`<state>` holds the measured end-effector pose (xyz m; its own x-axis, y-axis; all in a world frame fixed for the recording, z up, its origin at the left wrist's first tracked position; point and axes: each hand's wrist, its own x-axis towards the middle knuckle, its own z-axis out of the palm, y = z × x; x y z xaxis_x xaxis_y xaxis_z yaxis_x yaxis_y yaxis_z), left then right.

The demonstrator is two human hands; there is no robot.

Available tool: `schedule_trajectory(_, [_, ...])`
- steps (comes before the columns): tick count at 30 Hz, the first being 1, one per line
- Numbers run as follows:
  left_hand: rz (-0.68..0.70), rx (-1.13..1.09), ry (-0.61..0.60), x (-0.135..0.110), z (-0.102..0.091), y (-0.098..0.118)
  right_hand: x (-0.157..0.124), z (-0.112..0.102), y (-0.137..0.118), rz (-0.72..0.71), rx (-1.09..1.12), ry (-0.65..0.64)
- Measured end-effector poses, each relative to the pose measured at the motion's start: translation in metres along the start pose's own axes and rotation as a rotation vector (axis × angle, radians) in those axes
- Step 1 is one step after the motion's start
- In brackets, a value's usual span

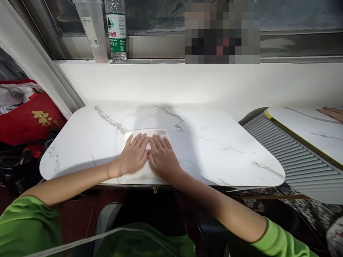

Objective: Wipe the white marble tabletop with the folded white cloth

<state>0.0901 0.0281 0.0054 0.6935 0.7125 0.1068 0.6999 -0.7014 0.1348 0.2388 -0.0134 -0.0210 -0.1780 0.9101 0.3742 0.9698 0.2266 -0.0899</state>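
Both flat: bare left hand [134, 155], right hand [164, 157], fingers [161, 142] straight, unclamped, on square white cloth [143, 174]; likely light, limp; hold by corners.

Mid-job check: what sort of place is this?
Probably an indoor eating or sitting area, in an eatery or home; I can't tell which. A white marble-patterned table stands at the wall, a similar tabletop lies to the right, and a bottle and plastic cup stand on the window ledge.
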Motion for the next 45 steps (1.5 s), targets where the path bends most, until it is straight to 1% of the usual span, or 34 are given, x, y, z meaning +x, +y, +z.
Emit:
schedule_trajectory(2, [-0.042,-0.002,-0.022,-0.012,-0.004,-0.002,0.001,0.000,-0.009,-0.047,0.010,0.007])
schedule_trajectory(3, [-0.061,-0.003,-0.033,-0.013,-0.006,-0.005,0.006,0.001,-0.011,-0.072,0.018,0.004])
schedule_trajectory(5, [-0.112,-0.003,-0.048,-0.007,-0.008,-0.015,0.022,0.006,-0.010,-0.125,0.041,-0.011])
schedule_trajectory(8, [-0.194,0.003,-0.019,0.022,-0.006,-0.041,0.063,0.018,-0.003,-0.156,0.068,-0.026])
schedule_trajectory(11, [-0.240,0.012,0.016,0.064,-0.003,-0.076,0.113,0.035,0.006,-0.093,0.073,-0.026])
schedule_trajectory(14, [-0.225,0.017,0.025,0.106,-0.003,-0.112,0.159,0.051,0.014,-0.014,0.078,-0.041])
schedule_trajectory(16, [-0.206,0.021,0.029,0.130,-0.003,-0.131,0.183,0.059,0.019,0.034,0.086,-0.053])
schedule_trajectory(18, [-0.196,0.019,0.014,0.148,-0.004,-0.144,0.199,0.066,0.024,0.075,0.099,-0.059])
schedule_trajectory(20, [-0.185,0.014,-0.003,0.160,-0.003,-0.153,0.209,0.071,0.027,0.105,0.113,-0.058])
schedule_trajectory(22, [-0.172,0.012,-0.005,0.163,-0.002,-0.156,0.211,0.072,0.029,0.117,0.123,-0.060])
schedule_trajectory(24, [-0.168,0.015,0.004,0.159,-0.001,-0.154,0.208,0.071,0.028,0.115,0.125,-0.063])
schedule_trajectory(27, [-0.185,0.024,0.018,0.140,-0.002,-0.145,0.194,0.066,0.020,0.093,0.122,-0.056])
schedule_trajectory(29, [-0.192,0.025,0.026,0.119,-0.004,-0.138,0.179,0.061,0.008,0.073,0.123,-0.036])
schedule_trajectory(31, [-0.195,0.018,0.023,0.093,-0.007,-0.132,0.162,0.056,-0.010,0.063,0.127,-0.021])
schedule_trajectory(34, [-0.220,0.005,0.004,0.044,-0.013,-0.130,0.137,0.048,-0.048,0.043,0.149,-0.027])
schedule_trajectory(38, [-0.253,0.013,0.019,-0.030,-0.025,-0.140,0.112,0.034,-0.109,-0.028,0.191,-0.064])
schedule_trajectory(42, [-0.310,0.035,0.050,-0.101,-0.037,-0.154,0.098,0.024,-0.165,-0.145,0.202,-0.110])
schedule_trajectory(45, [-0.346,0.051,0.057,-0.138,-0.043,-0.166,0.096,0.023,-0.194,-0.200,0.211,-0.107])
